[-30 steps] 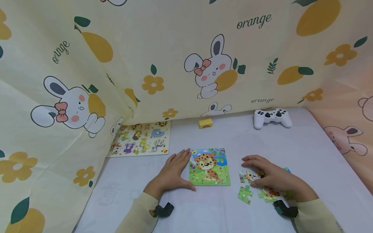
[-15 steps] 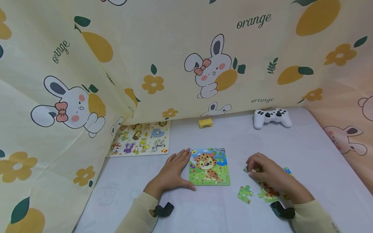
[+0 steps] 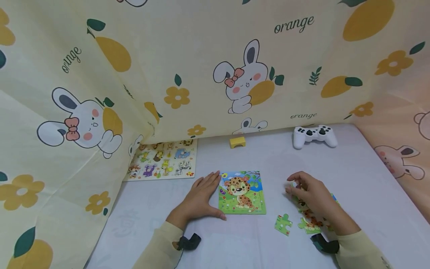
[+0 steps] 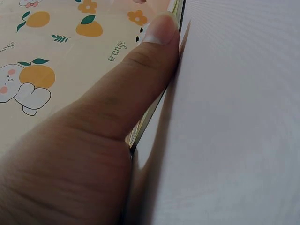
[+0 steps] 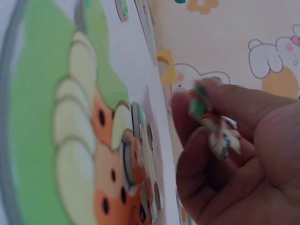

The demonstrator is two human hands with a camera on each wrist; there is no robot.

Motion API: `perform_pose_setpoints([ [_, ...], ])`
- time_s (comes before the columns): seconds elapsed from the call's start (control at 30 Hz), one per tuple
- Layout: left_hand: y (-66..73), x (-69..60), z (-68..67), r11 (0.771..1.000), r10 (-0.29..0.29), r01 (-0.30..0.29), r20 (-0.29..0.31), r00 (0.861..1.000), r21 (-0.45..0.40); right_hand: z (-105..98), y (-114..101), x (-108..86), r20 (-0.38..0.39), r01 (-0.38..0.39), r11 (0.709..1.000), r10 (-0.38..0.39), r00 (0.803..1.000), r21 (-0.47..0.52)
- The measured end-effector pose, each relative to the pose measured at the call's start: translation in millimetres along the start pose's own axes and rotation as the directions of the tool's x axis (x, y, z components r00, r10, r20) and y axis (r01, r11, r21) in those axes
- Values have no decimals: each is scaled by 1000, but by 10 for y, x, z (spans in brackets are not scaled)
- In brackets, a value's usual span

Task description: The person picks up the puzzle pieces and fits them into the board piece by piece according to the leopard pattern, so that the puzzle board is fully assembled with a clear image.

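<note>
In the head view my left hand [image 3: 198, 198] rests on the table with straight fingers at the left edge of a square leopard picture puzzle [image 3: 241, 192]. The left wrist view shows its thumb [image 4: 136, 70] lying along a thin edge. My right hand [image 3: 314, 194] is raised a little over a group of leopard puzzle pieces [image 3: 310, 225], partly hiding them. Between its thumb and fingers it pinches a small puzzle piece [image 5: 218, 136], best seen in the right wrist view. A single green puzzle piece [image 3: 283, 225] lies apart, left of the group.
An animal picture board [image 3: 164, 160] lies at the back left, partly under the hanging cloth [image 3: 201, 112]. A yellow arch block [image 3: 237, 142] and a white game controller [image 3: 314, 137] stand along the back of the white table [image 3: 255, 243].
My right hand has closed its fingers on a puzzle piece with part of the leopard's face, lifted it off the table and turned it. My left hand has stayed in place.
</note>
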State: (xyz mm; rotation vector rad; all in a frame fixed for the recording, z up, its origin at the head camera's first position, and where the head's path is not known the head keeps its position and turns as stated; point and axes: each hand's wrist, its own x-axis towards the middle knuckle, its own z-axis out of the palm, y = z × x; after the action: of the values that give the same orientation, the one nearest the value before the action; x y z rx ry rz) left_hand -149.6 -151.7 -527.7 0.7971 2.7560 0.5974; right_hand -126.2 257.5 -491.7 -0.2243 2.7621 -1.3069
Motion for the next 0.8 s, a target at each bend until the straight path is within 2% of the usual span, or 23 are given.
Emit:
perform_pose_setpoints([
  [0.23, -4, 4, 0, 1000, -1, 1, 4, 1000, -2, -6, -91, 3, 23, -37, 992, 35, 999, 122],
  [0.47, -4, 8, 1, 1000, -4, 4, 4, 1000, -7, 7, -158, 16, 33, 52, 991, -56, 998, 121],
  [0.7, -20, 11, 21, 1000, -4, 4, -1, 1000, -8, 48, -252, 28, 30, 35, 987, -40, 999, 158],
  [0.8, -28, 13, 28, 1000, -2, 2, -4, 1000, -11, 67, -298, 37, 25, 60, 984, -65, 998, 169],
])
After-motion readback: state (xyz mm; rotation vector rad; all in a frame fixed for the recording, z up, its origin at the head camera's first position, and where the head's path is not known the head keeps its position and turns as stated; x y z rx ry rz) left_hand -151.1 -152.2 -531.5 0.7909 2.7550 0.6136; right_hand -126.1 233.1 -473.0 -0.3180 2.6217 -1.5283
